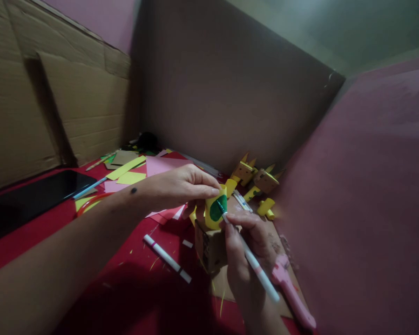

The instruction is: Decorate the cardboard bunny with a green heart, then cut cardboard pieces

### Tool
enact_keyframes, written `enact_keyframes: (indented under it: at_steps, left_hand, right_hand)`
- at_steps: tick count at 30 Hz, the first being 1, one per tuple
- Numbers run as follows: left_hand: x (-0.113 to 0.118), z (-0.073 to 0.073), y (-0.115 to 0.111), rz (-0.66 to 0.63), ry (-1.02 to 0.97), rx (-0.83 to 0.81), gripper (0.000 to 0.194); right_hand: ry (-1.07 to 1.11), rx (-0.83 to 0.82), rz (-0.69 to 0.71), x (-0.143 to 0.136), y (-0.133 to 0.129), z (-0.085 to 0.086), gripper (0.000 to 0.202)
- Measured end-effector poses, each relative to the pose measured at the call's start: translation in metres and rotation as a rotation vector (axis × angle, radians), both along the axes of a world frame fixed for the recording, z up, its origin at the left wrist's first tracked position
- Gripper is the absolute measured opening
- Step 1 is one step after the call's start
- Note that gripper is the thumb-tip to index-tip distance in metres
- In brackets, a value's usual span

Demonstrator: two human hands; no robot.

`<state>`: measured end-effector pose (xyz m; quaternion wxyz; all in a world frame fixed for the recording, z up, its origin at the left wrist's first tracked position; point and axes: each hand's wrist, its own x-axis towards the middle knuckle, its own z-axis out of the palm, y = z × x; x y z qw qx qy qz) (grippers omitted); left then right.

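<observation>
My left hand [192,184] pinches the upper rim of a yellow paper tube [211,223] that carries a dark green patch. Attached under or resting against the tube is a small brown cardboard box [214,251]; how they join is hidden. In my right hand [253,242] is a white felt-tip marker [260,272], held like a pen. Its green tip touches the green patch. A second white marker [167,258] lies on the red cloth, left of the box, beside a small white scrap [187,243].
Giraffe-like yellow paper figures with cardboard heads [265,180] stand at the back right. A pink glue gun [293,293] lies at the right by the pink wall. Coloured paper [164,165], a black phone [38,200] and cardboard panels [84,102] are at the left.
</observation>
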<state>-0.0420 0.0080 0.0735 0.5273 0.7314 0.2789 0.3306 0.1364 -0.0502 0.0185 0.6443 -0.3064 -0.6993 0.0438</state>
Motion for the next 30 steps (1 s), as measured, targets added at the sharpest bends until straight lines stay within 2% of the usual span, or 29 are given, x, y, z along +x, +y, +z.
enact_keyframes:
  at_steps: [4, 11, 17, 20, 22, 24, 27, 30]
  left_hand:
    - [0.000, 0.000, 0.001, 0.002, -0.002, 0.000, 0.022]
    - [0.000, 0.003, -0.002, 0.005, -0.013, 0.008, 0.022]
    - [-0.010, -0.001, 0.003, 0.033, -0.036, -0.051, 0.024]
    - [-0.018, -0.005, 0.008, 0.062, -0.047, -0.048, 0.021]
    - [-0.024, -0.007, 0.010, 0.083, -0.046, -0.047, 0.020]
    - [-0.029, -0.010, 0.012, 0.091, -0.051, -0.049, 0.021]
    - [-0.033, -0.013, 0.014, 0.095, -0.067, -0.064, 0.023]
    - [-0.036, -0.017, 0.014, 0.113, -0.069, -0.066, 0.024]
  right_hand:
    - [0.019, -0.039, 0.077, 0.001, 0.001, -0.005, 0.021]
    - [0.118, -0.062, 0.108, 0.001, -0.002, -0.006, 0.017]
    - [0.331, 0.012, -0.090, 0.002, 0.011, -0.009, 0.014]
    - [0.272, -0.186, -0.151, 0.010, 0.017, -0.011, 0.016]
    - [0.146, -0.328, -0.091, 0.016, 0.017, -0.014, 0.028]
    - [-0.001, -0.415, -0.037, 0.019, 0.012, -0.021, 0.052]
    - [-0.142, -0.498, -0.099, 0.018, 0.000, -0.034, 0.076]
    - [-0.225, -0.459, -0.201, 0.012, -0.009, -0.047, 0.085]
